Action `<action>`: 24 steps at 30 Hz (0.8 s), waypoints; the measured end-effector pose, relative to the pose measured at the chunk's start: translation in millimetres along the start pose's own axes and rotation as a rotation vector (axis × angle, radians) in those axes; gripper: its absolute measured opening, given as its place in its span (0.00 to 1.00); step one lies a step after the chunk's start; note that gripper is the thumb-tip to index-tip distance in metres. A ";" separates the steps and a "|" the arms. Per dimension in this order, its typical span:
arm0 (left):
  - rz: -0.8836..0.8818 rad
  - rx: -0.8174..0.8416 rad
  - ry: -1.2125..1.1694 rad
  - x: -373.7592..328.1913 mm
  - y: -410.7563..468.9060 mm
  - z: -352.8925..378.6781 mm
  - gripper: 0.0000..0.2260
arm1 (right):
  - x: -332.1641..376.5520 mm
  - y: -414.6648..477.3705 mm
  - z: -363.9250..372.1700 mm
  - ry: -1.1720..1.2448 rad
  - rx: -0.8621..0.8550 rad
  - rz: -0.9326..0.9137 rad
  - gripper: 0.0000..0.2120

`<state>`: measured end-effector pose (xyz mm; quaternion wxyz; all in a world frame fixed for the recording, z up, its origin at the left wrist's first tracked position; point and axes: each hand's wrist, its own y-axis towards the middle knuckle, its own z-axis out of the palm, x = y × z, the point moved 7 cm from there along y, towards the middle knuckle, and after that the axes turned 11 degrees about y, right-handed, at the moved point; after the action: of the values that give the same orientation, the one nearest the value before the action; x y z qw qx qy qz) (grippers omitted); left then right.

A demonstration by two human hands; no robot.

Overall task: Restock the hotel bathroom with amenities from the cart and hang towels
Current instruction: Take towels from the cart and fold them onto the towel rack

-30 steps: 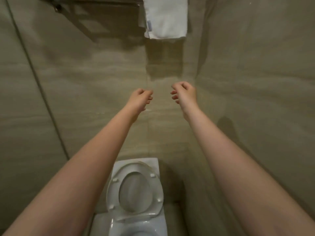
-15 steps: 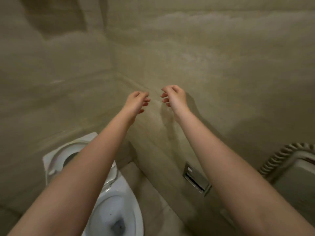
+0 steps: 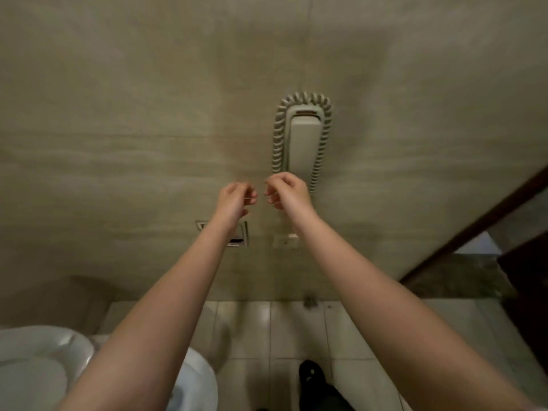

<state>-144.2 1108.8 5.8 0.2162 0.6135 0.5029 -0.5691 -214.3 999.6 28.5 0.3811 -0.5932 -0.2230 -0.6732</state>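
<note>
View has swung right since the frame a second ago: white towel on the rail, then top centre, is now out of frame, toilet has slid from bottom centre to the lower-left corner, and the wall phone has come to the middle. Hands have kept the same pose, raised side by side. Nearest the camera, a dark shoe (image 3: 310,373) on the pale tiled floor (image 3: 296,330), bottom centre. Left of it the white toilet (image 3: 38,360), seat down, partly hidden by the left forearm. Both bare forearms reach forward and up from the bottom corners, converging mid-frame. Left hand (image 3: 234,200): fingers loosely curled toward the thumb, nothing visible in it; a thin pale line by the fingertips, too faint to tell what. Right hand (image 3: 286,192): just beside the left, not touching it, fingers also loosely curled, holding nothing visible. Neither hand touches the wall or any fitting. Behind the left wrist, a recessed metal plate (image 3: 241,234) set in the beige stone wall (image 3: 118,114), partly covered by the arm. Just right of it, a small pale wall socket (image 3: 286,241), between the two wrists. Above the right hand, a beige phone handset (image 3: 304,146) mounted upright on the wall, its coiled cord (image 3: 278,134) looped around it up both sides and over the top. Far right, a dark wooden door frame (image 3: 474,229) runs diagonally, darker space beyond it. Frame slightly motion-blurred.
</note>
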 end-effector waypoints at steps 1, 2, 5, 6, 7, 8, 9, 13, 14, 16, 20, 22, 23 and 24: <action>0.004 0.048 0.034 2.0 -3.1 23.4 0.09 | -2.5 -3.6 -23.4 0.006 -0.042 0.004 0.12; 0.013 0.104 0.067 3.1 -6.9 47.5 0.09 | -4.7 -7.2 -47.5 0.011 -0.086 0.011 0.12; 0.035 0.276 0.165 1.9 -19.2 121.6 0.10 | -8.0 -18.2 -123.6 0.016 -0.221 0.028 0.13; 0.040 0.330 0.199 -1.5 -23.5 146.8 0.09 | -7.9 -22.1 -150.6 0.022 -0.273 0.029 0.13; 0.048 0.381 0.233 -6.2 -28.0 172.8 0.09 | -6.6 -26.4 -178.8 0.028 -0.324 0.026 0.13; 0.061 0.428 0.268 -12.2 -33.1 198.9 0.09 | -4.3 -31.0 -206.9 0.037 -0.374 0.024 0.13; 0.078 0.468 0.295 -18.4 -38.1 225.2 0.09 | -1.4 -35.7 -235.5 0.047 -0.421 0.022 0.13; 0.128 0.608 0.358 -40.3 -61.0 338.4 0.09 | 10.7 -53.4 -353.1 0.079 -0.571 0.020 0.12; 0.128 0.638 0.371 -43.7 -67.4 368.2 0.09 | 12.4 -57.0 -383.2 0.088 -0.598 0.018 0.11; 0.117 0.690 0.387 -50.0 -81.8 429.7 0.08 | 16.7 -64.8 -445.2 0.097 -0.655 0.027 0.10; 0.115 0.765 0.394 -75.1 -111.8 550.4 0.06 | 34.3 -79.1 -567.3 0.123 -0.766 0.062 0.06; 0.129 0.792 0.379 -93.8 -122.9 603.8 0.07 | 48.0 -82.0 -621.4 0.121 -0.807 0.088 0.05; 0.132 0.801 0.380 -103.0 -126.8 628.1 0.08 | 54.6 -81.7 -646.2 0.110 -0.824 0.105 0.04; 0.135 0.805 0.383 -110.9 -128.8 649.9 0.10 | 60.9 -79.5 -668.8 0.097 -0.834 0.118 0.04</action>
<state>-550.9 574.8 -21.2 -0.1002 0.7744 0.2313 -0.5804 -696.9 529.8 -32.0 0.1564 -0.6760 0.1212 -0.7098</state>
